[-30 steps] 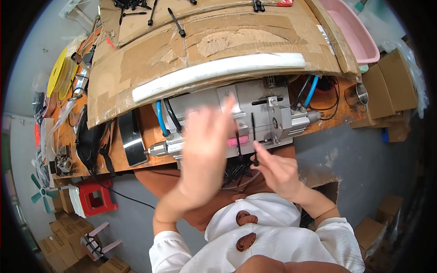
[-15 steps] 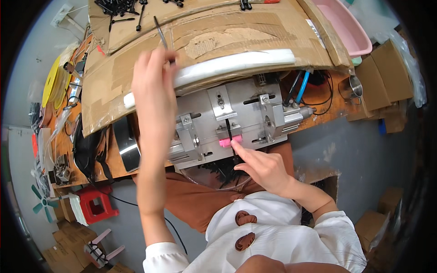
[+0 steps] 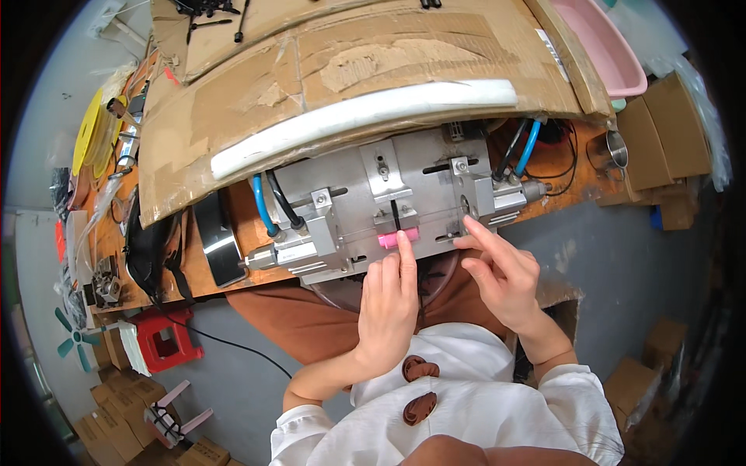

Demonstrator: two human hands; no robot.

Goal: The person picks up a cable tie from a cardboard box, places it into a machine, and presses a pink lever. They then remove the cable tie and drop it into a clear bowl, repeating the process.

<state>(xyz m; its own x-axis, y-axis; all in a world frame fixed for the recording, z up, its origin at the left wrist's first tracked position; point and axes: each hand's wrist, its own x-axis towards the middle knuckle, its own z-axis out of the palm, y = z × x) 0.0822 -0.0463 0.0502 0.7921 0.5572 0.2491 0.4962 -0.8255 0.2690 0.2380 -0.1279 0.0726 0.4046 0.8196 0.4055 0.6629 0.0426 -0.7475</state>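
On the metal fixture (image 3: 361,229) a slim black rod (image 3: 395,210) lies in the central holder, across a small pink block (image 3: 388,241) at the front edge. My left hand (image 3: 386,311) reaches up from below. Its index finger is stretched out with the tip on the rod at the pink block, and its other fingers are curled; the rod's lower end is hidden behind it. To the right, my right hand (image 3: 505,279) hovers in front of the right-hand clamp block (image 3: 470,190), fingers apart and nothing visible in them.
Cardboard (image 3: 256,101) with a white foam strip (image 3: 365,120) overhangs the fixture's back. Blue hoses (image 3: 528,147) run to both sides. A dark phone-like slab (image 3: 217,241) lies left, a metal cup (image 3: 606,151) right. Black parts (image 3: 206,9) lie at the far left.
My left hand has come down from the cardboard, where it held a dark rod, to the pink block. My right hand has left the block and moved right.
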